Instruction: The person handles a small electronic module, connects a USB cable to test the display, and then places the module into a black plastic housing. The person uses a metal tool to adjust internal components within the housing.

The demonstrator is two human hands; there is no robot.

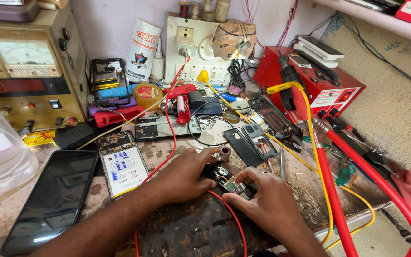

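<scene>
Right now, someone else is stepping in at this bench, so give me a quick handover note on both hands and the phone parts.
Left hand: resting on the small opened phone, fingers spread, pinning it to the bench.
Right hand: fingertips on the same phone's lower end.
Red wire runs between the hands to it.
Done: its back is off and the board is exposed.
Nearby: opened phone with white battery, black phone face up, red soldering station.
Left: cannot tell from here.

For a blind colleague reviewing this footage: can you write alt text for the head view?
Two bare hands, left hand and right hand, press on a small opened phone board on a cluttered repair bench. An opened phone with a white battery and a dark phone lying screen up lie to the left; red cables cross the right.
</scene>
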